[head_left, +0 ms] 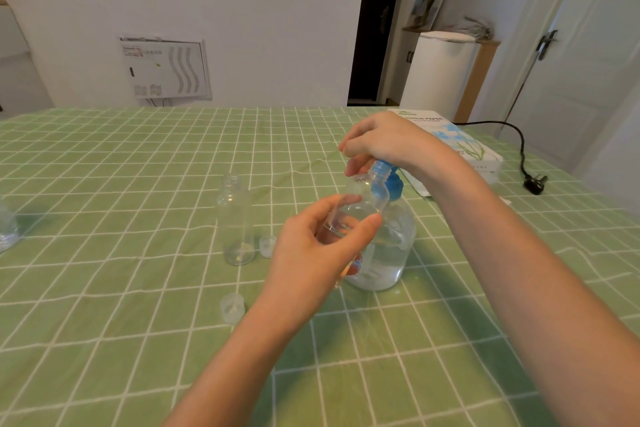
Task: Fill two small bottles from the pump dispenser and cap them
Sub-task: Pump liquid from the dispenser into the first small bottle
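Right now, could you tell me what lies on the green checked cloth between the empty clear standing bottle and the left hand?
In the head view, a small clear cap lies between the standing bottle and the left hand.

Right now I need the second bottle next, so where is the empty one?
In the head view the empty bottle stands upright on the green tablecloth, left of the pump dispenser, with a small cap beside its base.
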Action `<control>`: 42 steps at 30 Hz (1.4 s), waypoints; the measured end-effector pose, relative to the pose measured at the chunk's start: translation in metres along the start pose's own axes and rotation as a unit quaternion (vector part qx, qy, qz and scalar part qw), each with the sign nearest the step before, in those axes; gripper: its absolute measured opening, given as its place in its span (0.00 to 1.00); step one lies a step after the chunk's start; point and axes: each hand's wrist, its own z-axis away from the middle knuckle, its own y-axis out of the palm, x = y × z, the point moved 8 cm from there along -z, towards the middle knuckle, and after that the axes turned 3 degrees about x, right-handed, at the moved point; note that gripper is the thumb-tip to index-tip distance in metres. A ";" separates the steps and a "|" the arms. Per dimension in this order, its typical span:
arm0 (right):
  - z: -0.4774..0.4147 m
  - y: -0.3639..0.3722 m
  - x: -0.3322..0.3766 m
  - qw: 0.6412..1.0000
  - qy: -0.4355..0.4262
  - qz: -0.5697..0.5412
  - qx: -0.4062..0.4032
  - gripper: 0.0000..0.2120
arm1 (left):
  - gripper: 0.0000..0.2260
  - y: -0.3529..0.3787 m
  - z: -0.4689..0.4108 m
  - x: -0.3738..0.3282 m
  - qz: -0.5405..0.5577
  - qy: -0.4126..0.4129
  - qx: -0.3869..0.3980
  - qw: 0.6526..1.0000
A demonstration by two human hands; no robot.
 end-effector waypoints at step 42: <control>-0.003 -0.003 -0.002 0.999 -0.016 -0.017 -0.023 0.08 | 0.10 0.000 0.002 0.001 -0.004 -0.001 0.001 1.000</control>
